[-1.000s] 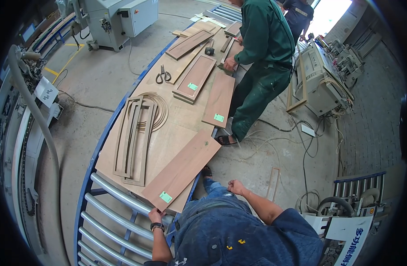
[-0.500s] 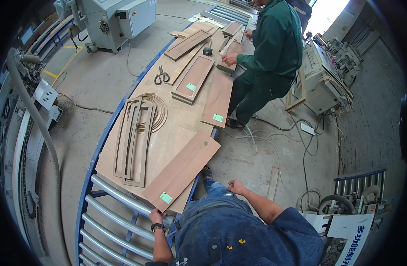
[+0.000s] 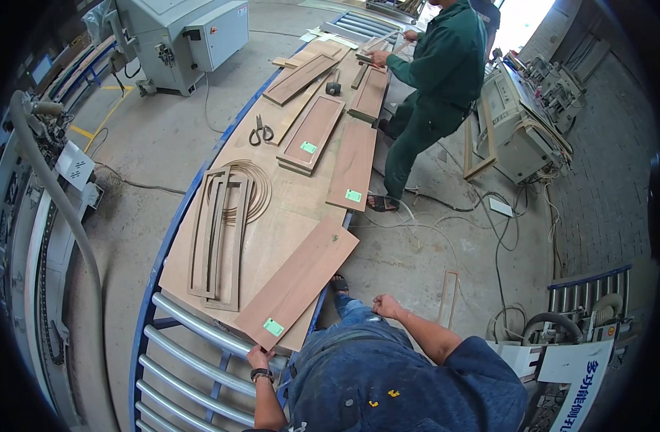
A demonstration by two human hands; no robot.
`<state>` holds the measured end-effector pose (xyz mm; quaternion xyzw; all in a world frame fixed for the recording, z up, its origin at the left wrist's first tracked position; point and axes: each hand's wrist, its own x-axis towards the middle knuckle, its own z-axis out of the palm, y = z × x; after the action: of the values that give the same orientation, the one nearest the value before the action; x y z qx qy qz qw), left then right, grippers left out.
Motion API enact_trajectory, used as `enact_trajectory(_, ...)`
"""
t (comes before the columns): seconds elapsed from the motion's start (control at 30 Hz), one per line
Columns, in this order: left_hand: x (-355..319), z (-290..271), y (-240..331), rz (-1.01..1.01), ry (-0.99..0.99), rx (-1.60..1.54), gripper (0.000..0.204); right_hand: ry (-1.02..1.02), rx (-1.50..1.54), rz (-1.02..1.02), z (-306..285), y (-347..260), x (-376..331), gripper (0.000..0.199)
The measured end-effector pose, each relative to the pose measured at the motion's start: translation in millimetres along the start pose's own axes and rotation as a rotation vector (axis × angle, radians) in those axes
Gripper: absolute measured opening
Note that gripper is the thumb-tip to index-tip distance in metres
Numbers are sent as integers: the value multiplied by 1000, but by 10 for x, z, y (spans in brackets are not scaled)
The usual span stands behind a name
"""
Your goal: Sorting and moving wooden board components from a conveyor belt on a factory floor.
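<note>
Low in the frame, the left hand (image 3: 259, 356) is curling its fingers over the near end of a long wooden board (image 3: 298, 281) lying on the bench (image 3: 272, 234). The right hand (image 3: 387, 307) is resting loosely on the thigh. The board looks stiff and fairly heavy, best gripped along both long edges.

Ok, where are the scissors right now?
Head view, upper left of centre: the scissors lie on the long table, left of the framed panel, above the coiled edge strip.

Long reddish-brown wooden board (image 3: 297, 282), green-labelled, lies diagonally across the table's near end.
</note>
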<state>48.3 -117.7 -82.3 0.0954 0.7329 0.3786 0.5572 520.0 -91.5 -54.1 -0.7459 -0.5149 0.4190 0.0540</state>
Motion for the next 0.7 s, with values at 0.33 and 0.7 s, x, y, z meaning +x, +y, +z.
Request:
enact_trajectory(0.33, -163, 84, 146, -43, 35, -119, 21, -39, 12, 22, -55, -91, -22, 36)
enact_trajectory(0.7, -31, 11, 18, 14, -18, -9, 26, -47, 49, 33, -30, -75, -39, 35)
